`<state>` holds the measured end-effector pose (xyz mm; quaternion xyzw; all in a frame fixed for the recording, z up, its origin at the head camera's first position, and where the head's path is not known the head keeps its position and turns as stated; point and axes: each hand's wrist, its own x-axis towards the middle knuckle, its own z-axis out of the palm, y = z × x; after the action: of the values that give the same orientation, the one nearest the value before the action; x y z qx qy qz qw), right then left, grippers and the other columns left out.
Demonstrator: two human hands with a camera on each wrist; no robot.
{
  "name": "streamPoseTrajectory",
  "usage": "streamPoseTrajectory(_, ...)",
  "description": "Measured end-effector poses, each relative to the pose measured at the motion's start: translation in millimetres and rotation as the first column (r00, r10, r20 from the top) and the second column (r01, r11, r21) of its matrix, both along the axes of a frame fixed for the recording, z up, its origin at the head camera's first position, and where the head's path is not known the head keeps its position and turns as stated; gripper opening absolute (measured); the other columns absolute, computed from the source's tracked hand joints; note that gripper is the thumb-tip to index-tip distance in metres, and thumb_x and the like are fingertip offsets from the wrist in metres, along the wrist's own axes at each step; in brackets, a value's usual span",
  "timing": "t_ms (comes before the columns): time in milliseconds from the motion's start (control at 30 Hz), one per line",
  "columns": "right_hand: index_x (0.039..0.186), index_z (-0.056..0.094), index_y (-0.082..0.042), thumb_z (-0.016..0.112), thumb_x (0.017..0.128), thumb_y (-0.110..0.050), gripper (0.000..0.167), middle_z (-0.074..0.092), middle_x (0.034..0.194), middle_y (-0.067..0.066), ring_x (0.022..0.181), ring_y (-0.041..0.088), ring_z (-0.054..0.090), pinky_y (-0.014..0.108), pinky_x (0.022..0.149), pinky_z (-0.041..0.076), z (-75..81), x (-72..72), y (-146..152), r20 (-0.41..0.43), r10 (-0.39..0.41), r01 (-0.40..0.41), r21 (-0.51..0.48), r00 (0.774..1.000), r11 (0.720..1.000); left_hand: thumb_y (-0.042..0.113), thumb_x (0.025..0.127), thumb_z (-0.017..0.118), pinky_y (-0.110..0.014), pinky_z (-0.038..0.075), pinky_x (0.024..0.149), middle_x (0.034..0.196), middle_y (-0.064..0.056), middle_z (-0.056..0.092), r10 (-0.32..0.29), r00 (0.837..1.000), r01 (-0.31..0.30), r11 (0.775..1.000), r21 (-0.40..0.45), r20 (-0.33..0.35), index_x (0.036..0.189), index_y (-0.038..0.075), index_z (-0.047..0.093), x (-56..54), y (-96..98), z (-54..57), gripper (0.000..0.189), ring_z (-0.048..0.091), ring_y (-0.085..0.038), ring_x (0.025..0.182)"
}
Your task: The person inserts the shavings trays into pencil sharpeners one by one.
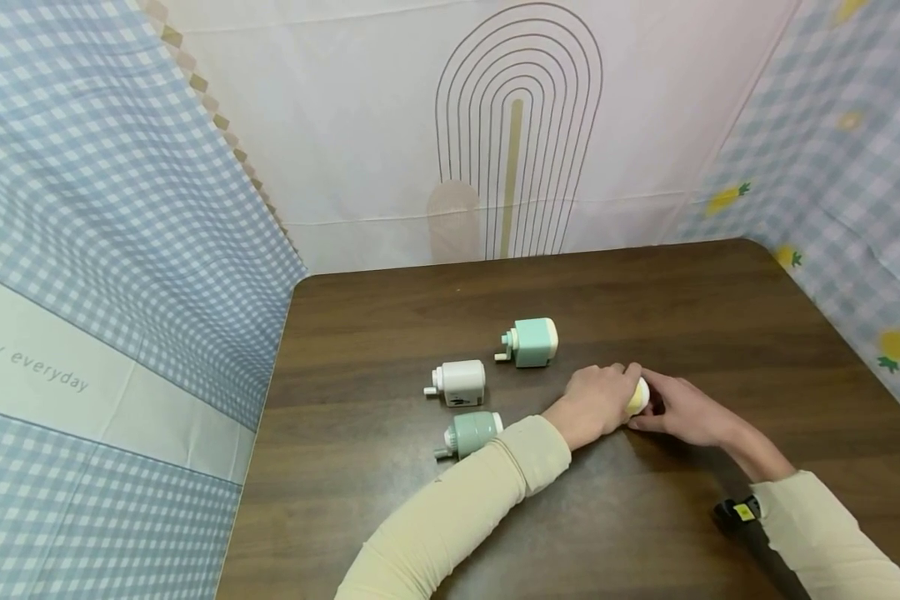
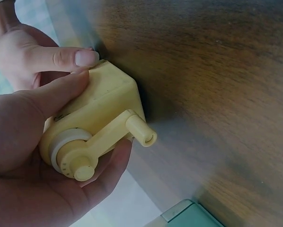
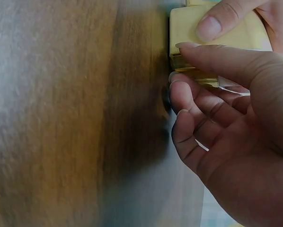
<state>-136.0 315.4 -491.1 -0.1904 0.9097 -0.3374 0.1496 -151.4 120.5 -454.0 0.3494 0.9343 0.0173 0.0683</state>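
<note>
A yellow hand-crank pencil sharpener is between the two hands, right of the table's middle. My left hand grips its body, thumb on top and fingers curled underneath. In the left wrist view the crank handle sticks out from the end near the left palm. My right hand is at the opposite end. There, in the right wrist view, its thumb and fingers pinch around a see-through amber part at the sharpener's edge; the lower fingers are curled.
Three more crank pencil sharpeners stand left of the hands: a mint one, a white one and a grey-green one close to the left sleeve. A brown wooden table is bordered by patterned cloth. A black strap device is at the right wrist.
</note>
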Motion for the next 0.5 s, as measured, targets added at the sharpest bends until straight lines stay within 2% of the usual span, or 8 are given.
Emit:
streamPoseTrajectory(167,0.122,0.058,-0.009,0.086,0.092,-0.022,0.044,0.058,0.085,-0.002,0.072,0.012,0.054,0.028,0.062,0.046,0.5,2.3,-1,-0.017,-0.006,0.006,0.004,1.000,1.000,0.044,0.096,0.079,-0.025,0.057,0.076,0.122,0.009,0.066,0.002,1.000,-0.002,1.000,-0.004,0.004,0.138,0.024,0.054,0.5,1.4,0.6,0.053,0.067,-0.008,0.098)
streamPoseTrajectory(267,0.126,0.055,-0.008,0.086,0.093,-0.023,0.048,0.058,0.085,-0.002,0.071,0.012,0.055,0.029,0.062,0.047,2.2,2.7,0,0.007,0.003,-0.003,0.000,1.000,1.000,0.044,0.096,0.078,-0.026,0.057,0.076,0.124,0.008,0.064,0.019,0.999,-0.019,1.000,-0.011,0.040,0.142,0.024,0.051,0.0,2.7,1.3,0.057,0.067,-0.009,0.097)
streamPoseTrajectory(400,0.132,0.050,-0.005,0.085,0.093,-0.027,0.056,0.060,0.088,0.001,0.071,0.013,0.056,0.029,0.062,0.049,8.9,0.4,3,0.098,0.056,-0.052,-0.043,0.994,0.998,0.047,0.094,0.080,-0.026,0.056,0.075,0.125,0.007,0.060,0.075,0.990,-0.073,0.997,-0.023,0.122,0.146,0.023,0.044,-1.7,5.2,3.1,0.068,0.065,-0.010,0.096)
streamPoseTrajectory(500,0.138,0.046,-0.002,0.084,0.094,-0.027,0.064,0.062,0.096,0.007,0.074,0.018,0.058,0.030,0.063,0.051,19.2,-2.8,6,0.188,0.111,-0.098,-0.076,0.976,0.992,0.050,0.092,0.081,-0.026,0.055,0.080,0.127,0.006,0.056,0.097,0.980,-0.096,0.995,-0.019,0.172,0.148,0.021,0.041,-2.6,4.5,5.2,0.075,0.061,-0.012,0.101)
